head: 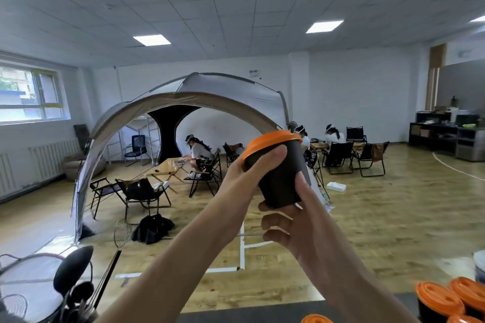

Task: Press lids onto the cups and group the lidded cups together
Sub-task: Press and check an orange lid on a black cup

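Two lidded cups (441, 304) stand touching on a dark counter (262, 313), well below and to the right of the right hand (294, 220). More lids (316, 319), also orange, peek over the bottom edge near them; whether cups sit under these cannot be told. Well below and to the left of the left hand (249, 170), black utensils (73, 273) crowd together, blurred, with a ladle bowl topmost and a wire skimmer (122, 233) rising beside it.

Both hands are raised in front of the camera and hold one black cup (282, 181) between them, its top leaning left. The left hand grips it high. Its thumb curls across the wall just under the orange lid (270, 140), which sits on the cup's mouth. The other fingers are hidden behind. The right hand holds it low, with the thumb on the side wall and the forefinger curled beneath the base. Its remaining fingers are curled below, touching nothing.

Below the left hand, past the forearm, a black bag (153, 228) lies on the wood floor. Farther off, behind and to the left of that hand, a grey tent (210, 89) arches over a wooden table (165, 169) and folding chairs (144, 191), where a person sits. Beyond the right hand, more people (333, 135) sit on chairs. A dark shelf (443, 134) stands far to its right, and a window (29, 94) is far left of the left hand.
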The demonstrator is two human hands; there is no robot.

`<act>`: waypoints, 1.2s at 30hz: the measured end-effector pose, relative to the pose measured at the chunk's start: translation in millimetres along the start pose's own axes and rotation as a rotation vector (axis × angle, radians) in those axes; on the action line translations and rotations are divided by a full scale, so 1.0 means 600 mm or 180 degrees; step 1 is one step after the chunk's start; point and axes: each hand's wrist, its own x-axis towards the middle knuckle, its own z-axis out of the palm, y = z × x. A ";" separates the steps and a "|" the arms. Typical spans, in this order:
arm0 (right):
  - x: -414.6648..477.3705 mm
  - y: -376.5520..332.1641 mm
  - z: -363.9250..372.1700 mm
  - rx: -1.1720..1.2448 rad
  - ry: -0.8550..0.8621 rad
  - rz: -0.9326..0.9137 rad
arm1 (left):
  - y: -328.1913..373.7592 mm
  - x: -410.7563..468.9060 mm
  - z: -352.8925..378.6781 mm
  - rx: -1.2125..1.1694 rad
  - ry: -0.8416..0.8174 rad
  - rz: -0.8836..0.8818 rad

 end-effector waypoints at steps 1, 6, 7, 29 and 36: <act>0.001 0.001 0.001 -0.0071 0.0039 -0.0051 | 0.000 -0.001 0.000 -0.0020 -0.0006 -0.0004; 0.003 0.005 0.000 -0.0032 -0.0097 0.0336 | -0.010 -0.003 -0.012 -0.0224 0.0042 0.0059; 0.003 0.009 -0.001 -0.0066 -0.0137 0.0366 | -0.012 -0.004 -0.013 -0.0151 0.0145 0.0063; 0.011 0.032 0.005 0.0126 -0.0491 0.0685 | -0.011 -0.016 -0.043 -0.0528 -0.0105 -0.0240; 0.016 0.038 0.007 -0.0219 -0.0231 0.0218 | -0.012 -0.014 -0.041 -0.0254 0.0019 -0.0100</act>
